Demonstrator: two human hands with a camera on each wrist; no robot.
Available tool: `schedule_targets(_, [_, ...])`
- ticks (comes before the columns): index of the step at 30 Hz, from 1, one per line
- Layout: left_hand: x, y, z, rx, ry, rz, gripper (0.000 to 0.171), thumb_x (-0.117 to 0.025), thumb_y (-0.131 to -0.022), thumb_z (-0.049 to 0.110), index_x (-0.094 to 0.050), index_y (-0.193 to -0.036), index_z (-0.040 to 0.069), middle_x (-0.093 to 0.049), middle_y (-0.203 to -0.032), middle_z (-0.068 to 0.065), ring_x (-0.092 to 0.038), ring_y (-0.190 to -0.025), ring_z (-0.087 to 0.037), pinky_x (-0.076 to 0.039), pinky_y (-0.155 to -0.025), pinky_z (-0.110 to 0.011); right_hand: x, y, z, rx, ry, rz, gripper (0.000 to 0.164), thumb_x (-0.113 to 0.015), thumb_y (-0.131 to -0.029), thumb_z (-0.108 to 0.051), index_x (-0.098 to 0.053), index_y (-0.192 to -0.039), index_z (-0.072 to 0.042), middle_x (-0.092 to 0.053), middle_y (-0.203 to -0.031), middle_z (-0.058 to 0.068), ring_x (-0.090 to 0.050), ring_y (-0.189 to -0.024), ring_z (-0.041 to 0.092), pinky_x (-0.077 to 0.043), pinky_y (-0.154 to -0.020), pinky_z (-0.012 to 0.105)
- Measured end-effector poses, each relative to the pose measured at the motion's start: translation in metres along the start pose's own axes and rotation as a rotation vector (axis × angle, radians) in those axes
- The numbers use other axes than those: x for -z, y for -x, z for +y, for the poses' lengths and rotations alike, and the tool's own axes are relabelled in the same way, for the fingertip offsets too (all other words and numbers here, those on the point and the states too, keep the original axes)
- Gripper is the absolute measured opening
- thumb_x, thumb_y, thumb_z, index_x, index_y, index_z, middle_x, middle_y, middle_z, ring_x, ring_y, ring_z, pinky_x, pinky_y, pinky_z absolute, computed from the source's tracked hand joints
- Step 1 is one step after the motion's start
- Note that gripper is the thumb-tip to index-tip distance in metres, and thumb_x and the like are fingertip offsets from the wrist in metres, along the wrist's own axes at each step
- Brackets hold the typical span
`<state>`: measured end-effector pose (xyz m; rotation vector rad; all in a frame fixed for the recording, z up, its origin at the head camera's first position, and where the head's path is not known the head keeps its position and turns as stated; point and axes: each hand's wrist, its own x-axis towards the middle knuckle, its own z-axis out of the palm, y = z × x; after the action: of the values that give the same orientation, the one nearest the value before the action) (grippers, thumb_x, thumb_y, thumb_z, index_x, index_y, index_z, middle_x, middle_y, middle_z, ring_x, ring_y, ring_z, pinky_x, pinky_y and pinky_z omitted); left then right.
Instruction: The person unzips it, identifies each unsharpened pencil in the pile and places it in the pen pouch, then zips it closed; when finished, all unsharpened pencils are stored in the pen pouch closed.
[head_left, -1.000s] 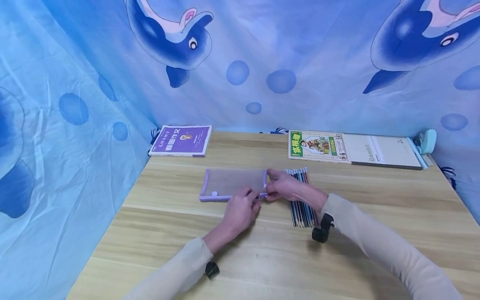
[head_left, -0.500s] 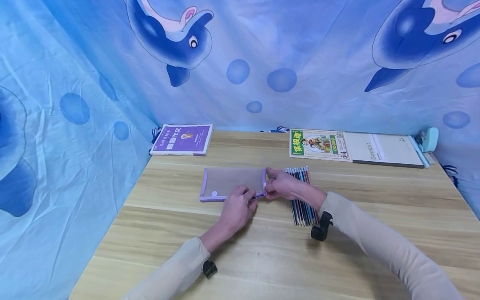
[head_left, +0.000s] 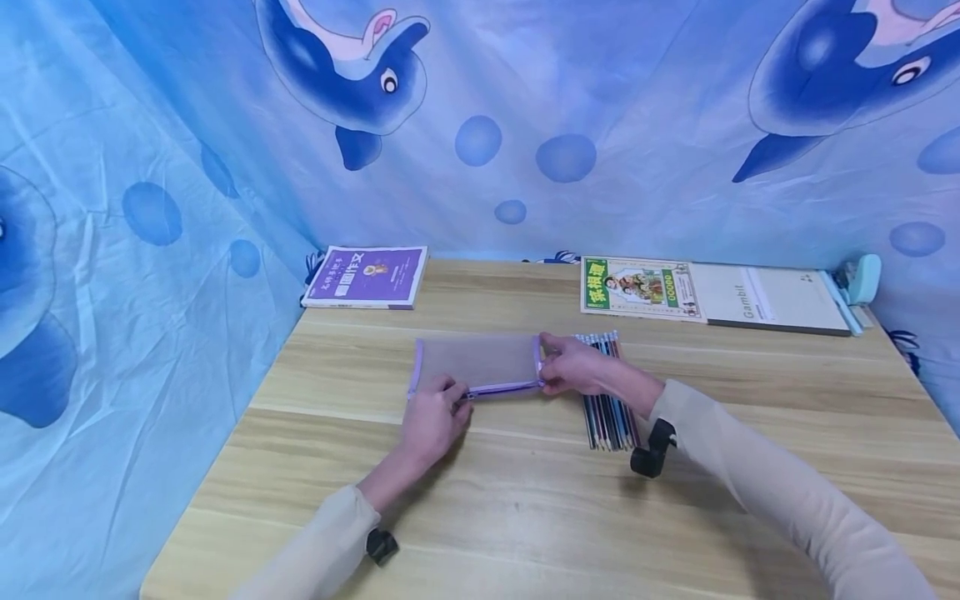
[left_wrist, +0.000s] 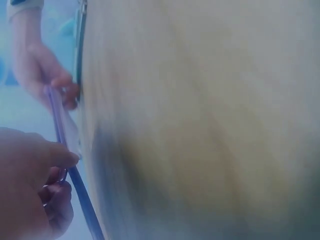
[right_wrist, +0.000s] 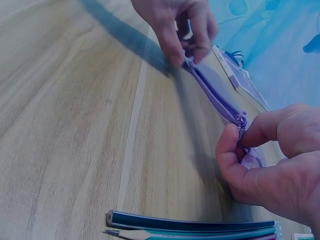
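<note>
A flat pencil case (head_left: 480,358) with a see-through greyish body and purple trim lies in the middle of the table in the head view. Along its near edge runs a purple zipper (head_left: 504,389). My left hand (head_left: 435,419) pinches the zipper pull left of the middle; the fingers mostly hide the pull. My right hand (head_left: 576,365) grips the case's right end between thumb and fingers. Between the two hands the zipper's edges (right_wrist: 215,97) stand parted in the right wrist view. A row of several pencils (head_left: 609,421) lies under and beside my right wrist, points toward me.
A purple book (head_left: 366,277) lies at the table's back left. At the back right are a green-and-cream book (head_left: 641,289) and a pale notebook (head_left: 772,298), with a light-blue object (head_left: 865,279) beside them. A dolphin-print curtain (head_left: 517,108) hangs behind the table (head_left: 555,517).
My left hand has slid leftward along the case's near edge with the zipper pull, and the zipper has parted behind it. My right hand keeps its grip on the right end.
</note>
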<state>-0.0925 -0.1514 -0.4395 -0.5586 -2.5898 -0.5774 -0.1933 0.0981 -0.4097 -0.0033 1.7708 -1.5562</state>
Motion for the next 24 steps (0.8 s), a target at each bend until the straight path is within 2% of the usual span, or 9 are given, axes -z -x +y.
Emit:
schedule_targets(9, [0.026,0.018,-0.027,0.075,-0.047,0.010,0.028,-0.087,-0.070,0.002,-0.077,-0.097,-0.002,-0.067,-0.088,-0.013,-0.062,-0.078,-0.028,-0.057,-0.069,-0.036,0.001,0.001,-0.001,-0.007,0.006,-0.001,0.096,-0.054,-0.085,0.017,-0.002,-0.160,-0.008,-0.051,-0.111,0.027,-0.059,-0.082,0.027,-0.056,-0.084,0.039])
schedule_targets(15, [0.035,0.028,-0.042,0.110,-0.072,0.040,0.026,-0.087,-0.068,-0.002,-0.077,-0.092,-0.001,-0.066,-0.083,-0.012,-0.058,-0.072,-0.026,-0.054,-0.061,-0.034,0.002,0.001,0.001,-0.016,-0.002,0.009,0.097,-0.055,-0.084,0.018,-0.003,-0.161,-0.009,-0.050,-0.114,0.028,-0.058,-0.083,0.027,-0.056,-0.080,0.037])
schedule_targets(24, [0.043,0.039,-0.060,0.111,-0.101,0.063,0.021,-0.088,-0.067,-0.002,-0.076,-0.083,0.004,-0.067,-0.081,-0.013,-0.059,-0.071,-0.029,-0.056,-0.060,-0.038,0.001,0.002,0.000,-0.011,-0.005,0.021,0.097,-0.055,-0.083,0.017,-0.004,-0.161,-0.010,-0.052,-0.114,0.029,-0.059,-0.082,0.028,-0.056,-0.081,0.038])
